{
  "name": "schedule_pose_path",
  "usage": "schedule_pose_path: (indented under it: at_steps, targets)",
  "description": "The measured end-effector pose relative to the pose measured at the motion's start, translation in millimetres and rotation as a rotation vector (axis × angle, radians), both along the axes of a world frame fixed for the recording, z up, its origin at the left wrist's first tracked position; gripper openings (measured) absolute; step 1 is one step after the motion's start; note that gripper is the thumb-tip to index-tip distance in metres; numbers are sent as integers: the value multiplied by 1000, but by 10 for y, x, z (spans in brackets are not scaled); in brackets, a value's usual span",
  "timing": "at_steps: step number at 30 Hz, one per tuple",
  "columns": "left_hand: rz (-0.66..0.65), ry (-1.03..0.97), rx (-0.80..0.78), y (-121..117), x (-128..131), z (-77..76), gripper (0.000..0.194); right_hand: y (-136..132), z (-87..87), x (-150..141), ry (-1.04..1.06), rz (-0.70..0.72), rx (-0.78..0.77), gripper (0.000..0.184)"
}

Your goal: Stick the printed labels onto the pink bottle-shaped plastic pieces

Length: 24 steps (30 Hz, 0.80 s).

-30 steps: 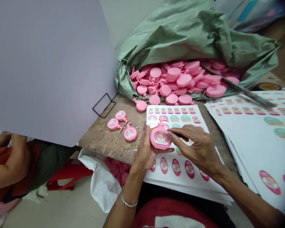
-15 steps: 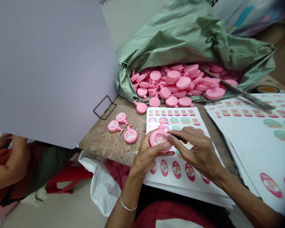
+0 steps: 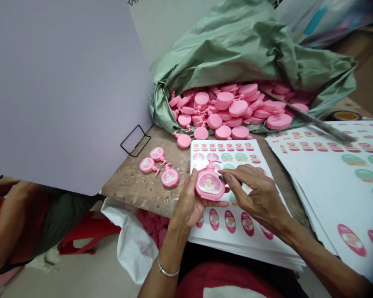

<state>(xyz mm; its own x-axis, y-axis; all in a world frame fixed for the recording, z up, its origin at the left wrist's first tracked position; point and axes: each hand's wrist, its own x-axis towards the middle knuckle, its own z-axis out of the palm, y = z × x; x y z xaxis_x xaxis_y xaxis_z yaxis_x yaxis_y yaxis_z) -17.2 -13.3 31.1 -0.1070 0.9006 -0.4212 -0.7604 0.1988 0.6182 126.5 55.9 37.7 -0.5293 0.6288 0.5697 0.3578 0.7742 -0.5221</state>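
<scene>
A pink toy pump bottle [image 3: 210,185] with a picture label on its front stands upright in my left hand [image 3: 186,203]. The fingers of that hand are wrapped round its left side and base. My right hand [image 3: 255,192] pinches a slim dark tool [image 3: 231,179], its tip close to the bottle's right edge; most of it is hidden in the fingers, so its kind is unclear. Beneath both hands lies a stack of sticker sheets [image 3: 224,238] with pink and green labels. Left of it, labelled pink pump bottles [image 3: 170,177] rest on the table.
Behind the sheets, a green sack [image 3: 236,58] spills many plain pink bottles [image 3: 224,100]. A stick [image 3: 323,122] lies across its mouth. More sticker sheets [image 3: 323,190] are at right. A white bag [image 3: 133,248] hangs below the table edge. Another person's arm [image 3: 14,219] shows at left.
My left thumb has moved off the bottle's front to its left side, uncovering the label. The right hand stays beside the bottle with the dark tool.
</scene>
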Motion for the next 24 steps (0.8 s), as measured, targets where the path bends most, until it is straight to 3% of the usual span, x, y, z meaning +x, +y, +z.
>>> schedule_pose_path:
  at_steps: [6, 11, 13, 19, 24]
  targets:
    - [-7, 26, 33, -16, 14, 13, 44, 18, -20, 58, -36, 9, 74, 19]
    - [-61, 45, 66, -44, 35, 9, 55, 59, 53, 135, -123, -131, 224, 24]
    - [-53, 67, 81, -54, 54, 13, 57, 58, 73, 135, -34, -117, 99, 23]
    - [58, 113, 39, -65, 115, 51, 56, -13, 13, 62, 174, -23, -526, 25]
    - [86, 114, 73, -71, 124, 24, 52, -39, -32, 10, 188, 79, -708, 31]
